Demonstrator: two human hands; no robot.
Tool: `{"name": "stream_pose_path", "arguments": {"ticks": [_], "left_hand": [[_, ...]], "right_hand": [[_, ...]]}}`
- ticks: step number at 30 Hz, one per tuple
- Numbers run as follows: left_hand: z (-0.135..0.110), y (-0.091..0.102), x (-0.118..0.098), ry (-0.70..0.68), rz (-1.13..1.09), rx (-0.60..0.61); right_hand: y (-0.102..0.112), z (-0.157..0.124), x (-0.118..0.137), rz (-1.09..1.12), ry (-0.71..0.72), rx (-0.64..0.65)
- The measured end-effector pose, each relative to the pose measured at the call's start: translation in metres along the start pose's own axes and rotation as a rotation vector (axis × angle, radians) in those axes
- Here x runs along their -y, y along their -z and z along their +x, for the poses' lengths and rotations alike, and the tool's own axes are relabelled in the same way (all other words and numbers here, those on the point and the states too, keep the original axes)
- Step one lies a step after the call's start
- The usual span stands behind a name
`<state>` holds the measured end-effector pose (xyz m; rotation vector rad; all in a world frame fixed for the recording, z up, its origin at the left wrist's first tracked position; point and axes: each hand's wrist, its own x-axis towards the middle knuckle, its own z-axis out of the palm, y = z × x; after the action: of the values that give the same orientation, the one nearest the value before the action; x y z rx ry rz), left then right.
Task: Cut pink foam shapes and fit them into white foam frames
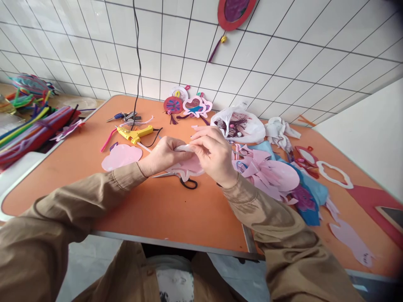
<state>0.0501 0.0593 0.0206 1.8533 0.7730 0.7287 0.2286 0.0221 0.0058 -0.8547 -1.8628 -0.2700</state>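
Both hands meet over the middle of the orange table [151,214]. My left hand [165,155] is closed on a pink cloud-shaped cutout [188,167] with a pale edge, its thumb and fingers pinching the upper rim. My right hand [214,153] pinches the same rim from the right, with some fingers raised. The fingers hide part of the cutout. Beneath it on the table lie scissors [188,183] with black handles, partly covered. A yellow glue gun [135,134] rests behind my left hand, and a flat pink cloud piece [122,157] lies to the left.
Pink scraps [258,167] and blue fabric [311,205] are heaped on the right. A white plastic bag [256,126] holds dark red threads. Finished ornaments [173,105] lean at the tiled wall, where a black cord [137,63] hangs. Coloured pipe cleaners [34,130] fill the left.
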Motion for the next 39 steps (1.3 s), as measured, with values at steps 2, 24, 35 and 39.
{"name": "stream_pose_path", "arguments": {"ticks": [2, 24, 35, 39], "left_hand": [[-0.001, 0.000, -0.003, 0.013, -0.045, 0.015], [0.015, 0.004, 0.016, 0.163, -0.679, -0.175], [0.013, 0.009, 0.020, 0.024, -0.502, -0.145], [0.012, 0.008, 0.020, 0.033, -0.500, -0.147]], "right_hand": [[0.003, 0.002, 0.000, 0.011, -0.011, -0.029], [0.027, 0.014, -0.021, 0.470, -0.772, 0.191], [0.030, 0.016, -0.011, 0.317, -0.651, 0.233], [0.028, 0.016, -0.012, 0.348, -0.640, 0.214]]}}
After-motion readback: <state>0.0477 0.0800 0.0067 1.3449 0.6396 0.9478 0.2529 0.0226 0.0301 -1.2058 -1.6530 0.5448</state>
